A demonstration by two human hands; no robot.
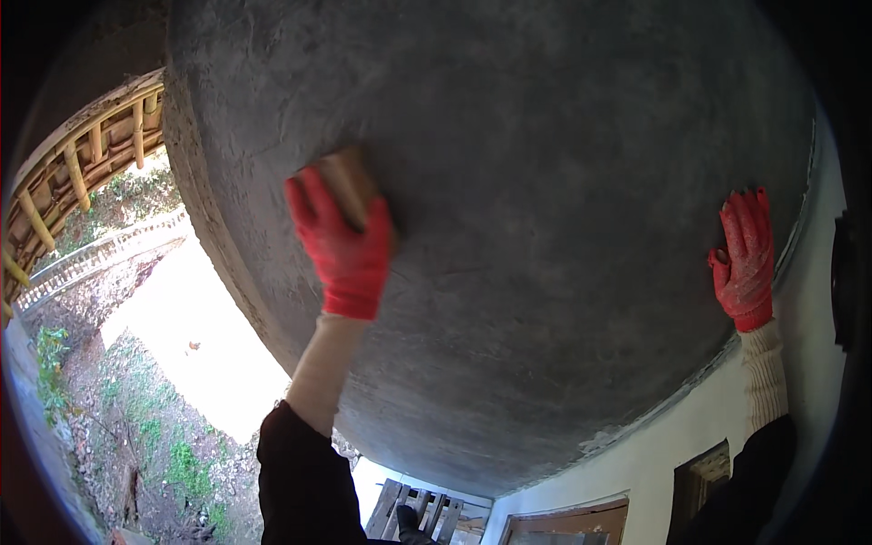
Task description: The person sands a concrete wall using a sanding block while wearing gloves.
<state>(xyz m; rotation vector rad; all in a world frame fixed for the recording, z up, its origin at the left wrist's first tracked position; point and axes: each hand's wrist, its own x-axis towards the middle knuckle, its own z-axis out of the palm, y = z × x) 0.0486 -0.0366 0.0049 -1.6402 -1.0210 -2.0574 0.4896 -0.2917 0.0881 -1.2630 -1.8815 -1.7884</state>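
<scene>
Above me spreads a broad grey plastered surface (536, 236), marked with faint streaks and smears. My left hand (347, 259), in a red glove, grips a brown rectangular block (351, 182) against it; sponge or wood, I cannot tell which. The thumb and fingers wrap the block's sides, slightly blurred. My right hand (747, 259), in a red glove with grey smudges, is raised near the plaster's right edge, beside the white wall. Its fingers stretch upward with nothing seen in them; whether the palm touches the plaster is hidden.
The plaster's rough edge (218, 250) runs down the left, with open air beyond. A bamboo-framed roof (100, 145) juts in at upper left. Far below lies sloping ground (154, 436) with greenery. Wooden slats (413, 509) are under me, near a foot. A brown-framed opening (568, 525) sits in the white wall (636, 445).
</scene>
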